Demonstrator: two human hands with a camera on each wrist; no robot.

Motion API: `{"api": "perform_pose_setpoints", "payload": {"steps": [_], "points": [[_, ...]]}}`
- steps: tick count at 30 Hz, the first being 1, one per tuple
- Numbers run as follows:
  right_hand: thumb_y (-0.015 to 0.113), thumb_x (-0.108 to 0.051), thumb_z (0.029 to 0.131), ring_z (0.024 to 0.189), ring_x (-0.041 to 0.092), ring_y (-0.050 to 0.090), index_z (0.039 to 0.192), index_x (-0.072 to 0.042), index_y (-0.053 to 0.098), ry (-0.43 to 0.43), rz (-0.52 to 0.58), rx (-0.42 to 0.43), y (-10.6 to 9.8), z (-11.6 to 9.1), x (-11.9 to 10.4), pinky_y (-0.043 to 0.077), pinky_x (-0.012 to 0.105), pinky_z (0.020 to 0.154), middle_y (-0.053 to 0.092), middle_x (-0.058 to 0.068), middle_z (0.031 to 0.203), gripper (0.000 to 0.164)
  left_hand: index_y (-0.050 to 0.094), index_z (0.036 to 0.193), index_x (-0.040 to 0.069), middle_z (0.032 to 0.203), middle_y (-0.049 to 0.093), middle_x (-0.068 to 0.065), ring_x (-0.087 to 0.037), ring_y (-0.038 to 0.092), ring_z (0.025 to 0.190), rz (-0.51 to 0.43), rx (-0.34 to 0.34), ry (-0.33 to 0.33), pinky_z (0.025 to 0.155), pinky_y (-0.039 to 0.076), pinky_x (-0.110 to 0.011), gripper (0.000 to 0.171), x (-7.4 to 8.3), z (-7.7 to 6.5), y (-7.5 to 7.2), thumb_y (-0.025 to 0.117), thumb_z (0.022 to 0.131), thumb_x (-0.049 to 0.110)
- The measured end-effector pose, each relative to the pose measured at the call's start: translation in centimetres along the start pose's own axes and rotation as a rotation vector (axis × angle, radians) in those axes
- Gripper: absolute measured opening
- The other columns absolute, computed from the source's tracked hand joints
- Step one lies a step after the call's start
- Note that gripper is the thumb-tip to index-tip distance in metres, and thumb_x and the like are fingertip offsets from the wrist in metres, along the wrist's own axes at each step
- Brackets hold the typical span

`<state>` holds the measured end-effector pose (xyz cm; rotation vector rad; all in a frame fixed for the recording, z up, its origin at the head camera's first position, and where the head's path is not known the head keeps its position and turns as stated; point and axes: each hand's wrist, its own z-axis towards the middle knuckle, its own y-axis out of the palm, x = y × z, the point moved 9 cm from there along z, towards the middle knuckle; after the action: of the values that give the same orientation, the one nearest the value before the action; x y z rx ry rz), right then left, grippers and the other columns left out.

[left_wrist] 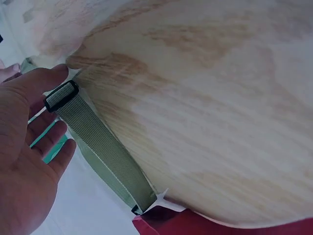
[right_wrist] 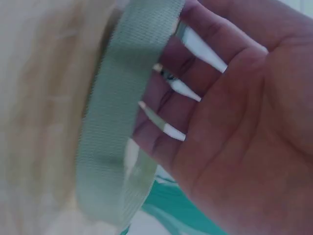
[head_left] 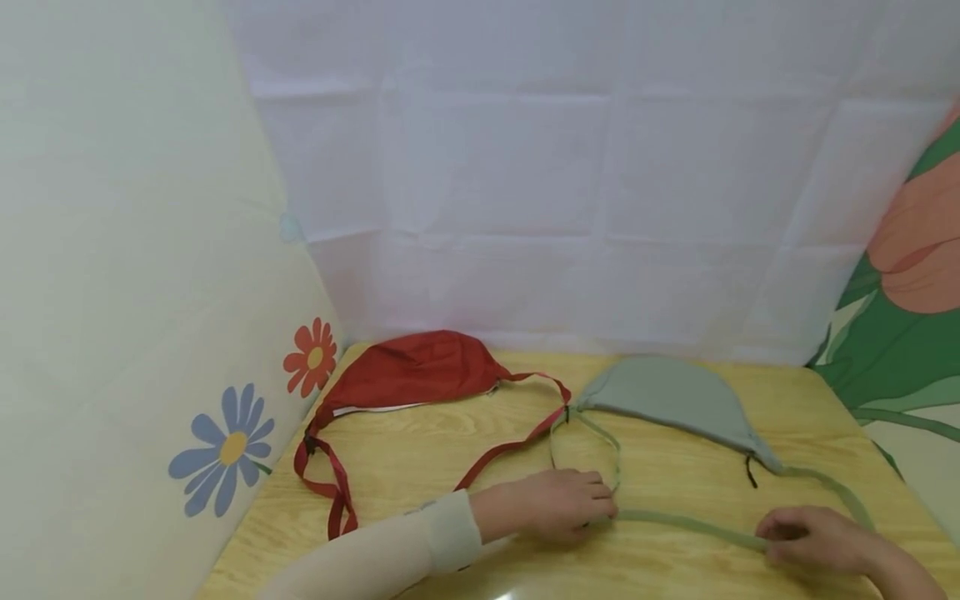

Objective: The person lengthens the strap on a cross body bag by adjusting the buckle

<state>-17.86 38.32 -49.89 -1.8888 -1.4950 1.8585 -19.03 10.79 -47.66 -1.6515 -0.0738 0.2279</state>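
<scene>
A grey-green waist bag [head_left: 667, 396] lies on the wooden table, its green strap [head_left: 686, 523] curving toward me. My left hand [head_left: 558, 504] grips this strap between thumb and fingers beside a black slider buckle [left_wrist: 62, 96]. Farther right, the right hand [head_left: 821, 540] holds the same strap. Its fingers [right_wrist: 168, 103] curl behind the webbing in the right wrist view, where the thumb cannot be made out. To the left lies a red waist bag [head_left: 420, 367] with its red strap [head_left: 498, 452] looped toward the front.
Beneath both bags spreads the wood-grain table [head_left: 420, 433]. White cloth [head_left: 487, 167] hangs behind it, a flower-printed sheet [head_left: 150, 292] borders the left, and a leafy printed sheet [head_left: 900, 333] the right. A zipper cord [head_left: 752, 472] hangs at the green bag's right end.
</scene>
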Motion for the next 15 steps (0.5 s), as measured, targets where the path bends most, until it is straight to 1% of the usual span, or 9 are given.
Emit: {"api": "perform_pose_setpoints", "payload": {"steps": [3, 8, 10, 12, 15], "points": [[0.064, -0.016, 0.100, 0.094, -0.011, 0.058, 0.112, 0.001, 0.069, -0.021, -0.047, 0.034, -0.6, 0.7, -0.8, 0.052, 0.022, 0.074, 0.073, 0.001, 0.106, 0.021, 0.059, 0.133, 0.021, 0.128, 0.060, 0.009, -0.006, 0.052, 0.116, 0.030, 0.011, -0.016, 0.092, 0.046, -0.017, 0.035, 0.1, -0.2, 0.0, 0.064, 0.099, 0.027], [0.061, -0.020, 0.102, 0.091, -0.008, 0.059, 0.118, 0.001, 0.067, -0.005, -0.104, 0.054, -1.5, 2.5, -2.1, 0.052, 0.025, 0.073, 0.072, 0.007, 0.107, 0.027, 0.059, 0.130, 0.020, 0.123, 0.061, 0.009, -0.006, 0.054, 0.109, 0.074, 0.065, -0.051, 0.083, 0.047, -0.016, 0.031, 0.3, -0.5, -0.5, 0.063, 0.100, 0.026], [0.059, -0.019, 0.103, 0.092, -0.004, 0.062, 0.120, 0.004, 0.066, -0.015, -0.094, 0.040, -1.7, 3.5, -2.8, 0.053, 0.026, 0.074, 0.072, 0.011, 0.109, 0.029, 0.061, 0.128, 0.021, 0.121, 0.061, 0.009, -0.005, 0.053, 0.107, 0.084, 0.065, -0.069, 0.080, 0.048, -0.015, 0.027, 0.3, -0.6, -0.5, 0.062, 0.101, 0.026], [0.058, -0.020, 0.104, 0.094, 0.002, 0.064, 0.122, 0.004, 0.065, -0.015, -0.096, 0.037, -1.9, 4.6, -3.6, 0.053, 0.027, 0.075, 0.071, 0.012, 0.111, 0.031, 0.063, 0.127, 0.023, 0.120, 0.059, 0.010, -0.005, 0.052, 0.105, 0.106, 0.048, -0.091, 0.077, 0.047, -0.016, 0.025, 0.1, -0.7, -0.4, 0.060, 0.103, 0.027], [0.059, -0.021, 0.103, 0.099, 0.016, 0.067, 0.123, 0.006, 0.064, -0.023, -0.105, 0.046, -2.4, 6.4, -5.0, 0.054, 0.029, 0.078, 0.070, 0.016, 0.114, 0.033, 0.064, 0.126, 0.027, 0.119, 0.059, 0.011, -0.005, 0.051, 0.103, 0.146, 0.037, -0.118, 0.074, 0.045, -0.018, 0.023, -0.1, -0.9, -0.2, 0.060, 0.103, 0.028]]}}
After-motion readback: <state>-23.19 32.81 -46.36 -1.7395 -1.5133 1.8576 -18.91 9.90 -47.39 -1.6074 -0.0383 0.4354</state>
